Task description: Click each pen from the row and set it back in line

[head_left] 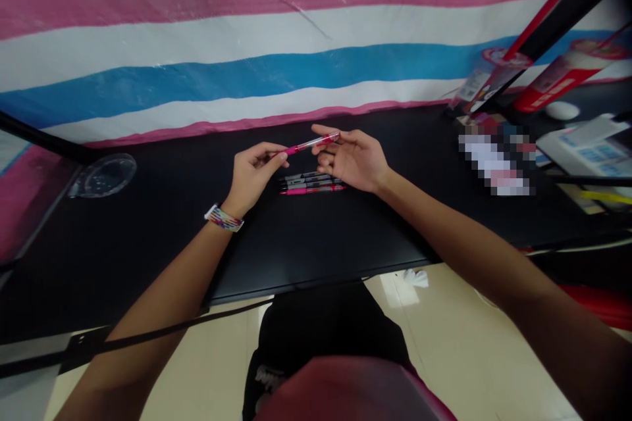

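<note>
A pink pen with a clear barrel is held up above the black table, slanting up to the right. My left hand pinches its pink left end between thumb and fingers. By the pen's right end is my right hand, palm up with its fingers apart; whether a fingertip touches the pen is hard to tell. Below the hands, several pens lie side by side on the table: a pink one in front, and dark ones behind it, partly covered by my right hand.
A clear plastic lid lies at the left. At the right stand a clear cup with a red straw and a red-and-white cup, near a white rounded object and papers. A striped sheet hangs behind the table.
</note>
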A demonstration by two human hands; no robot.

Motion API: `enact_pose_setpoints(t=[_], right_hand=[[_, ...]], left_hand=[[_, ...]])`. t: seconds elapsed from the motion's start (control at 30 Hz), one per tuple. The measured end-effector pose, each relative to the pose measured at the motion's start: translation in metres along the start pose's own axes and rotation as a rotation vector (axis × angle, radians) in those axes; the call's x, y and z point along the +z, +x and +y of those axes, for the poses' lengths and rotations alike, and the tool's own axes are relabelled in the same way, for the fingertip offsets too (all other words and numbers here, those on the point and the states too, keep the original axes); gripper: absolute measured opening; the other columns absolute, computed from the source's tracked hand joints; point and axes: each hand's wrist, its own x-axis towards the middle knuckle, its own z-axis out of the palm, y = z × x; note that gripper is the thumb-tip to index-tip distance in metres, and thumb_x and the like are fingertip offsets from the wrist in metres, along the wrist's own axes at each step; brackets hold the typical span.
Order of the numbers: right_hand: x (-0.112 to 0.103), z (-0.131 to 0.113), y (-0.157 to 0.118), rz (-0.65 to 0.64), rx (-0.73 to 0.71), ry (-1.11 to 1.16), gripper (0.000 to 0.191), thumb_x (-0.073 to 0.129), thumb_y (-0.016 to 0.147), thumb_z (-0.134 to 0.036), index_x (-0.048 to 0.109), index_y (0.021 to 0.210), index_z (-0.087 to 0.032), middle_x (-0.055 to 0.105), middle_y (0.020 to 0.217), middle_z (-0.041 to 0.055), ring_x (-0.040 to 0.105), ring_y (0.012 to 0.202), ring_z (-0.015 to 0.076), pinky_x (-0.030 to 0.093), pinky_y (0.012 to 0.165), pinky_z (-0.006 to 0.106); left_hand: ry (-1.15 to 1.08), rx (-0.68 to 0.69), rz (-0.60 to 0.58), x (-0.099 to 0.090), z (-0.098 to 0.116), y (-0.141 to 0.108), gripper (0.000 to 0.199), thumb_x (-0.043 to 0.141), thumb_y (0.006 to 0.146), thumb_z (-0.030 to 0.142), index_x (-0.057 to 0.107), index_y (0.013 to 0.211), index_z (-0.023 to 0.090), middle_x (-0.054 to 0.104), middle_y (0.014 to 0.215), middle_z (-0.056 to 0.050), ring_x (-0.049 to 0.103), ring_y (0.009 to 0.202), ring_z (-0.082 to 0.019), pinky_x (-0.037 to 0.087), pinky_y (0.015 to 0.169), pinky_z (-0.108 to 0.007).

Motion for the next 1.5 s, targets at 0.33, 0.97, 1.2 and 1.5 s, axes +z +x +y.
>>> enact_pose_setpoints(t=[0.33, 0.97, 1.2, 1.5], right_hand=[[-0.004, 0.001, 0.001, -0.035, -0.062, -0.149, 0.054, 0.063, 0.095, -0.057, 0.077, 0.135, -0.024, 0.082, 0.11, 0.0091, 0.07, 0.085, 0.0218, 0.064, 0.086, 0.041], [-0.035, 0.0, 0.0, 0.026, -0.57, -1.342, 0.023, 0.071, 0.09, -0.019, 0.09, 0.103, -0.023, 0.087, 0.102, 0.0053, 0.079, 0.091, 0.0251, 0.06, 0.088, 0.04], [-0.037, 0.002, 0.002, -0.045, -0.518, -1.425, 0.023, 0.07, 0.089, -0.02, 0.09, 0.099, -0.024, 0.084, 0.102, 0.0074, 0.071, 0.1, 0.0293, 0.052, 0.099, 0.047], [-0.035, 0.0, 0.002, -0.045, -0.498, -1.447, 0.021, 0.069, 0.09, -0.024, 0.089, 0.097, -0.024, 0.08, 0.097, 0.0084, 0.066, 0.099, 0.0301, 0.048, 0.096, 0.047]], left_hand=[[0.003, 0.013, -0.014, -0.001, 0.001, 0.0, 0.031, 0.088, 0.093, 0.051, 0.086, 0.101, 0.021, 0.082, 0.085, -0.005, 0.077, 0.079, -0.019, 0.06, 0.081, -0.033], [0.423, 0.121, -0.169, -0.005, -0.008, -0.002, 0.012, 0.081, 0.097, 0.033, 0.086, 0.104, 0.026, 0.085, 0.1, -0.006, 0.073, 0.096, -0.025, 0.057, 0.093, -0.044], [0.462, 0.166, -0.216, -0.007, -0.015, 0.0, 0.009, 0.08, 0.095, 0.035, 0.087, 0.096, 0.029, 0.083, 0.096, -0.005, 0.07, 0.093, -0.026, 0.053, 0.093, -0.045], [0.488, 0.169, -0.216, -0.006, -0.014, 0.0, 0.014, 0.074, 0.096, 0.033, 0.087, 0.097, 0.029, 0.084, 0.098, -0.006, 0.068, 0.095, -0.028, 0.05, 0.094, -0.046]])
